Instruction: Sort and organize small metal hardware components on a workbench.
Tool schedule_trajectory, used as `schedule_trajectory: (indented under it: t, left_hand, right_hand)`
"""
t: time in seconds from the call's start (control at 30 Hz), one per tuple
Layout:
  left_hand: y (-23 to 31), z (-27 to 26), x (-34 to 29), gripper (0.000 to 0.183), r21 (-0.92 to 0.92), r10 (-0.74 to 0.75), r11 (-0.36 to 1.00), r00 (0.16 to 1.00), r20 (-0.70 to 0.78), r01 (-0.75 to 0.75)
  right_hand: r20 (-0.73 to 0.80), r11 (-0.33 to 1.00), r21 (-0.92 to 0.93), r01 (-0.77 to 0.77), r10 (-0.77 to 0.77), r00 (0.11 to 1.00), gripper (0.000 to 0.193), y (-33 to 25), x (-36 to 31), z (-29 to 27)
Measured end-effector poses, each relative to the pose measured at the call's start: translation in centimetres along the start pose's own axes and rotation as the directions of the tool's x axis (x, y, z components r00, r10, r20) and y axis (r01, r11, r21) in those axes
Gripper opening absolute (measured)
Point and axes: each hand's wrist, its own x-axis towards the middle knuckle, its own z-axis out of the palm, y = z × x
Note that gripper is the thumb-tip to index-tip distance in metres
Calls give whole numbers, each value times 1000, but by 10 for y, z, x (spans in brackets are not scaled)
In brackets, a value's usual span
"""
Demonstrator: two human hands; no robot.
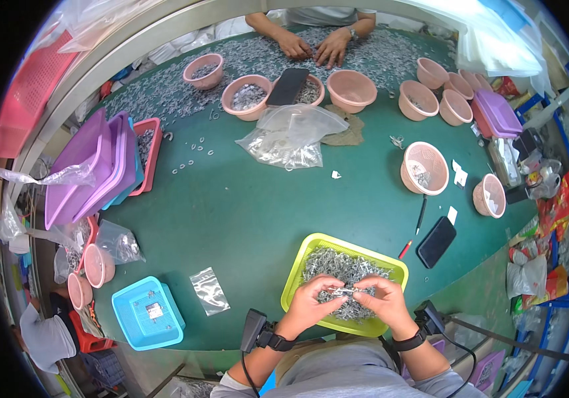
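My left hand (311, 302) and my right hand (384, 300) meet over a yellow-green plastic basket (293, 277). Thumb and forefinger of each hand are pinched on a small silvery metal piece (342, 290) held between them. Its exact kind is too small to make out, and the fingertips partly cover it. Below the hands, the basket holds a heap of similar grey metal pieces (337, 262). Both wrists wear black straps with small devices attached.
A blue basket (125, 302) and a clear zip bag (210, 290) lie left. Right are a phone (436, 242), a black pen (421, 214) and pink bowls (425, 168). Purple trays (82, 172) stack far left. Across the table, another person's hands (314, 48) work among scattered pieces.
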Motion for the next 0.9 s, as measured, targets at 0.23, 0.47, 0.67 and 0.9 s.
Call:
schedule_trajectory:
  t: [0.23,0.47,0.67,0.9]
  left_hand:
    - [20,6,-2,27,-68,59,996,998,-14,-60]
    - [25,25,-7,26,240,244,955,923,-298,-175]
    - [31,28,-5,24,400,315,902,880,-357,-161]
    - [28,27,-7,22,206,208,967,928,-310,-148]
  right_hand:
    - [13,963,180,-200,201,979,18,-20,-1,-2]
    - [10,967,187,-171,172,985,19,-30,6,3]
    - [-16,936,280,-215,228,973,15,-28,8,5]
    - [-20,915,312,-255,275,961,13,-27,8,6]
